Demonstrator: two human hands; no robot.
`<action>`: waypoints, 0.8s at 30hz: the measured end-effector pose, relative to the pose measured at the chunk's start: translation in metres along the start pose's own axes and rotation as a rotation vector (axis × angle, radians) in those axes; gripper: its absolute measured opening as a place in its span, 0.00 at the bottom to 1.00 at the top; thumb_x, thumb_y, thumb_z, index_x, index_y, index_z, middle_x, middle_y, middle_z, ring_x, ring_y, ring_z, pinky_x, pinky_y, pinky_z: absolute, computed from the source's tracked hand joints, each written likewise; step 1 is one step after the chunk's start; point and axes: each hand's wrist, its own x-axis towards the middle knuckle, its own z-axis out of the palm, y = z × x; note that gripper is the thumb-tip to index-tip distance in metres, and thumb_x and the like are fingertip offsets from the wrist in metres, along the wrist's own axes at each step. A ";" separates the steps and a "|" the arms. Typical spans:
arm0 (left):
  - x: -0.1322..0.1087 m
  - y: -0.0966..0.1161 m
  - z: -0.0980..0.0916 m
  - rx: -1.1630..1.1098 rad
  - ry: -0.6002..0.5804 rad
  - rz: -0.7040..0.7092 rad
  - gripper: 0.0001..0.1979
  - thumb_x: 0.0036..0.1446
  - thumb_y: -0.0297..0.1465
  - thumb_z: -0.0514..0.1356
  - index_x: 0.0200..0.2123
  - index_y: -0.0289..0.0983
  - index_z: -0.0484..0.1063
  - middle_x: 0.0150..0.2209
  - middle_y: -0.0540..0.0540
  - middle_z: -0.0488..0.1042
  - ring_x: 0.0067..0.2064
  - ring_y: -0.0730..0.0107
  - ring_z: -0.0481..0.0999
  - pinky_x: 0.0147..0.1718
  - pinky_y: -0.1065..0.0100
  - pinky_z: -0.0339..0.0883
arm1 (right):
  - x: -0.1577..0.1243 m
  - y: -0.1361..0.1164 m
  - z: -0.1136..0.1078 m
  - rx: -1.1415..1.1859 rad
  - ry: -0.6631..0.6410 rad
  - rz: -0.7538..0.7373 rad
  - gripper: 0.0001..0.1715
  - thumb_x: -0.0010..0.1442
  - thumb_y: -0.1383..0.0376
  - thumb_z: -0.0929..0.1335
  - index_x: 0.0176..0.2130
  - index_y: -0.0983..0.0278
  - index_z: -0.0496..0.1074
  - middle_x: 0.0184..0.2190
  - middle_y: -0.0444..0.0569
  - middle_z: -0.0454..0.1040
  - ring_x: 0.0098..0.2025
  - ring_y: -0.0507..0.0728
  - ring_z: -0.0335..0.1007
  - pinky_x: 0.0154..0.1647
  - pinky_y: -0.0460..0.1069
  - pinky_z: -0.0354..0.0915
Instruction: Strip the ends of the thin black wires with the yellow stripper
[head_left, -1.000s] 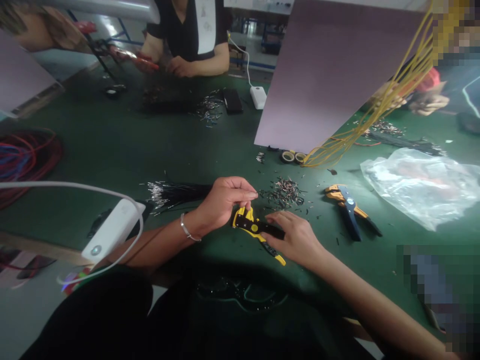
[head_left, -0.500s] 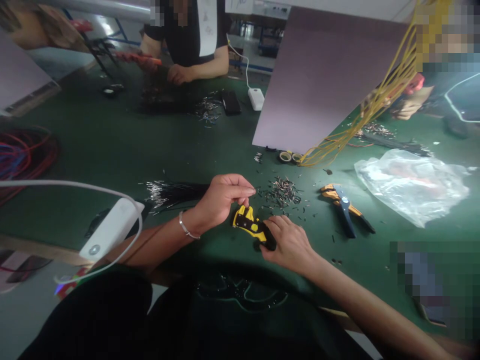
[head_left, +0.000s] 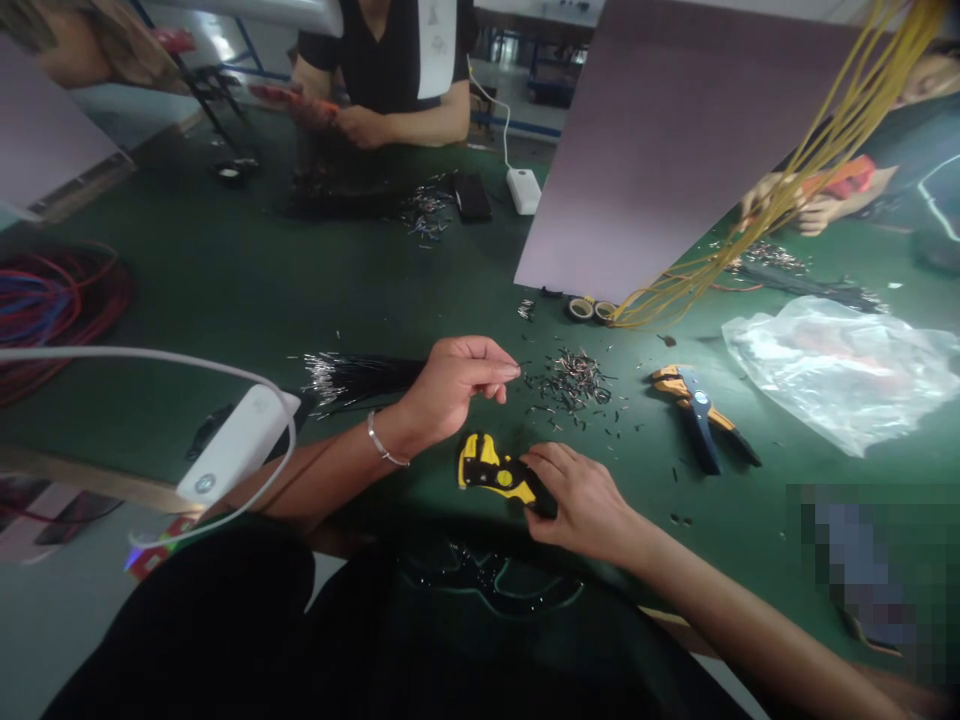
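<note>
Stripper (head_left: 501, 478) sat just below frame centre | right hand (head_left: 581, 503) clasped its handle | left hand (head_left: 463, 388) pinched, on what I couldn't tell | scraps (head_left: 576, 380) heaped centre: some cutting done, I judged | wires (head_left: 375, 375) left-centre, remainder unclear

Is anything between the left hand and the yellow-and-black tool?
Nothing visible: only green tabletop shows between the left hand and the yellow-and-black tool in the right hand. The heap of small pieces lies right of that gap.
</note>
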 end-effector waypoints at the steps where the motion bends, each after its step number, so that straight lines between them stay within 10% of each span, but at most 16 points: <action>1: 0.000 0.000 0.000 0.000 0.001 -0.001 0.03 0.44 0.25 0.64 0.21 0.34 0.74 0.16 0.53 0.66 0.21 0.78 0.67 0.25 0.70 0.60 | -0.002 0.006 -0.003 -0.027 0.004 0.015 0.28 0.49 0.65 0.67 0.50 0.69 0.70 0.48 0.60 0.73 0.47 0.66 0.72 0.46 0.58 0.71; 8: 0.004 -0.004 -0.004 -0.014 0.001 0.009 0.04 0.45 0.24 0.64 0.21 0.34 0.74 0.16 0.52 0.65 0.21 0.77 0.67 0.25 0.69 0.60 | -0.019 0.068 -0.027 -0.076 0.191 0.209 0.25 0.50 0.63 0.69 0.48 0.64 0.71 0.46 0.58 0.75 0.48 0.69 0.73 0.45 0.62 0.70; 11: 0.005 -0.005 -0.005 -0.003 0.006 0.013 0.04 0.45 0.25 0.64 0.21 0.34 0.74 0.16 0.52 0.65 0.21 0.76 0.67 0.25 0.69 0.60 | -0.021 0.084 -0.036 0.275 0.361 0.341 0.23 0.48 0.63 0.71 0.46 0.63 0.72 0.43 0.54 0.76 0.44 0.64 0.75 0.46 0.60 0.70; 17: 0.008 -0.005 -0.006 0.025 0.020 0.025 0.04 0.44 0.25 0.64 0.21 0.33 0.73 0.15 0.52 0.65 0.21 0.76 0.67 0.24 0.70 0.59 | -0.008 0.060 -0.055 1.210 0.394 0.447 0.22 0.50 0.62 0.65 0.46 0.61 0.74 0.42 0.51 0.75 0.42 0.61 0.72 0.42 0.54 0.69; 24: 0.008 -0.001 -0.010 0.015 0.050 0.036 0.03 0.45 0.25 0.64 0.21 0.33 0.73 0.17 0.51 0.67 0.21 0.77 0.67 0.23 0.70 0.58 | 0.011 0.025 -0.037 1.258 0.160 0.390 0.27 0.38 0.71 0.65 0.42 0.61 0.72 0.39 0.49 0.74 0.39 0.60 0.70 0.41 0.53 0.67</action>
